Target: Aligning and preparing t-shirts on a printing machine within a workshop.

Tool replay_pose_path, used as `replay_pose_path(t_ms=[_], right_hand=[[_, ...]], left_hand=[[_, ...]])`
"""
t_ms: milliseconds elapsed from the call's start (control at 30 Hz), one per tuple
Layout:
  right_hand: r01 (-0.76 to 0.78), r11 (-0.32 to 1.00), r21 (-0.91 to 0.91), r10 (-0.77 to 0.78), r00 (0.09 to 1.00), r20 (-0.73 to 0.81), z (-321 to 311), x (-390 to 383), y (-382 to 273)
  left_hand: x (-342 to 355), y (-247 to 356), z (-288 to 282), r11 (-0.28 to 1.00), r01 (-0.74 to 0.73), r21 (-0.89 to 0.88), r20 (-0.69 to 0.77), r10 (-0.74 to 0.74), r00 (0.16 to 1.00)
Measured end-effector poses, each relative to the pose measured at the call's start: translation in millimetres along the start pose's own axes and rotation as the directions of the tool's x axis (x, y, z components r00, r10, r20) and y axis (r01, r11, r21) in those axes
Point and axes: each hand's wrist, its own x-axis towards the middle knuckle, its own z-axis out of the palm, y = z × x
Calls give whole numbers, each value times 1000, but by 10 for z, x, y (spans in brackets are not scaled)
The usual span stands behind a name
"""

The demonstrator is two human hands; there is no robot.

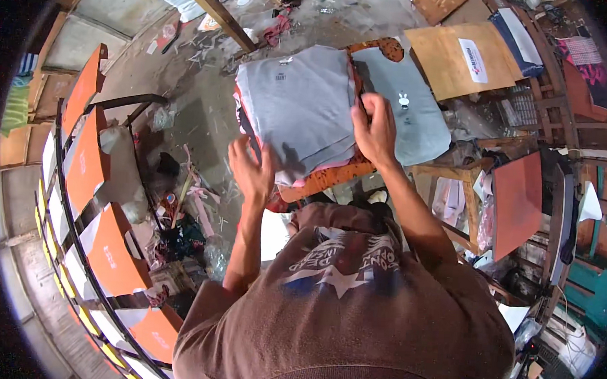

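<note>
Though mostly plain, grey fabric (pixel 300 114); small print (pixel 280 77)

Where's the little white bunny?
The white bunny is right of centre in the head view, on the flat grey-blue piece, above and right of the person's right hand.

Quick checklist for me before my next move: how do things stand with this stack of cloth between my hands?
1. Left hand at the stack's near left edge: ok.
2. Right hand at the stack's right edge: ok.
3. Grey garment on top, spread mostly flat: ok.
4. Layers lined up: not ok; a pink layer shows past the grey one at the near edge.
5. Stack resting on the orange speckled board: ok.
6. Firm hold on every layer: cannot tell; the fingers' undersides are hidden.
</note>
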Motion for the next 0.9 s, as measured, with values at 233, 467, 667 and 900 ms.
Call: replay_pose_path(t_ms=[233,467,667,900], right_hand=[[429,867,-252,-378,897,227,499,30,-260],[432,865,-256,-345,881,323,417,-342,130],[323,910,-260,-231,915,330,10,-542,412],[-118,944,-308,94,991,-91,-340,-1290,1626]], left_hand=[[354,236,612,871,-390,297,401,257,879],[193,127,681,851,-442,285,365,330,870],[223,134,744,845,-428,321,387,295,874],[234,311,727,868,-392,306,343,284,896]])
